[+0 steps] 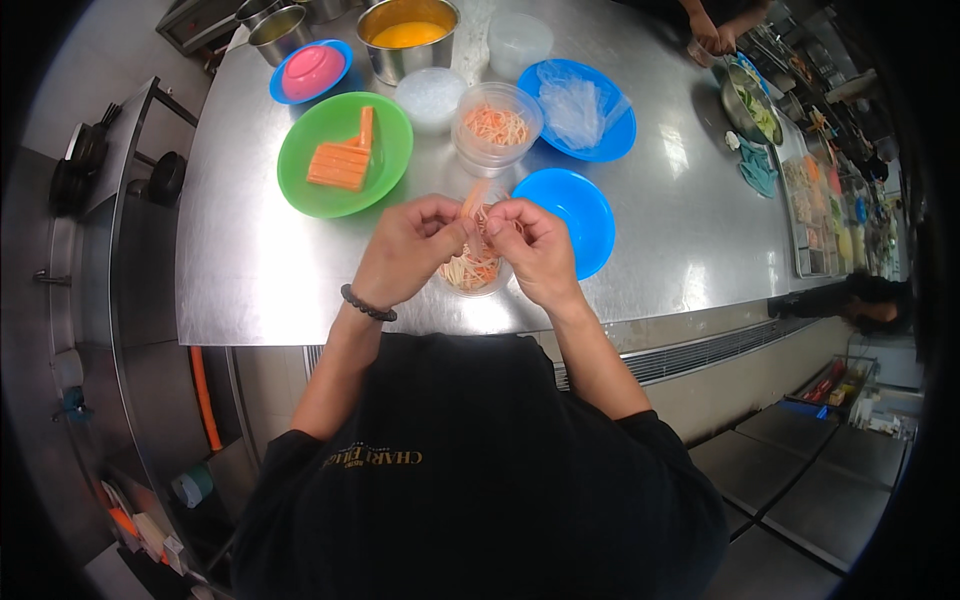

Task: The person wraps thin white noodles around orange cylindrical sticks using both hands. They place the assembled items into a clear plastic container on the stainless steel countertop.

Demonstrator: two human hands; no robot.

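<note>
Both sides of the grip are pinched: the left hand (410, 250) and right hand (538, 250) each close thumb and fingers on one pale orange, soft-looking stick (475, 198), fingertips almost meeting, the piece right between them over the near tub (478, 294). Below, that clear round tub carries loose shreds (462, 273), white and orange, thin and stringy. Just beyond sits another clear tub (490, 160), rounder in view, with a tangled heap of similar strands (497, 126), so a good share looks done already. What's left? Over to the left, the shallow green bowl (390, 185) holds whole sticks (338, 167), smooth and straight, lined in a tight row with more lying crosswise: partway along, I'd judge. To the right, a glossy blue bowl (590, 225), its far side bare; farther off, a second blue bowl (618, 143) with crumpled, see-through plastic (572, 105). At the far side, a polished steel pot (405, 62) shows smooth yellow-orange contents (408, 35), left of it a pink bowl (312, 72), all on a brushed metal tabletop (680, 230) throwing back bright glare.
</note>
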